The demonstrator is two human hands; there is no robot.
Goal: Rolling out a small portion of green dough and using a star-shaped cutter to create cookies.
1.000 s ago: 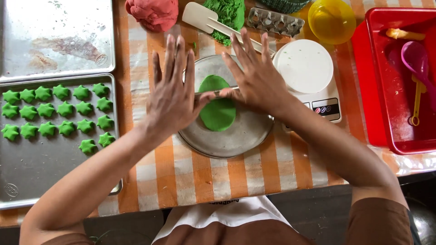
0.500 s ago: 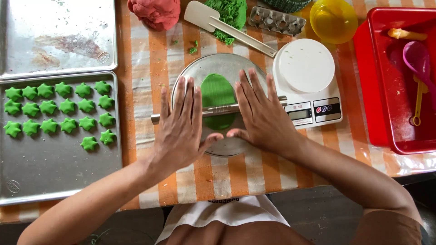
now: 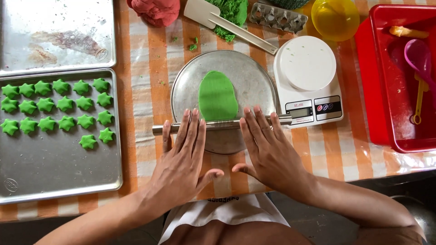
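A flattened oval of green dough (image 3: 218, 95) lies on a round metal plate (image 3: 254, 77). A thin metal rolling pin (image 3: 222, 125) rests across the plate at the dough's near end. My left hand (image 3: 181, 159) lies flat, fingers spread, with its fingertips on the pin's left half. My right hand (image 3: 270, 152) lies flat the same way, fingertips on the pin's right half. Neither hand grips the pin.
A baking tray (image 3: 59, 177) at the left holds several green star-shaped dough pieces (image 3: 54, 111); a bare tray (image 3: 54, 31) lies behind it. A white kitchen scale (image 3: 309, 77), yellow bowl (image 3: 336, 18), red tub (image 3: 390, 77), red dough (image 3: 156, 11) and white spatula (image 3: 218, 20) stand around.
Both hands rolled the pin toward me, from the far part of the plate to the dough's near end. The green dough is now uncovered and longer.
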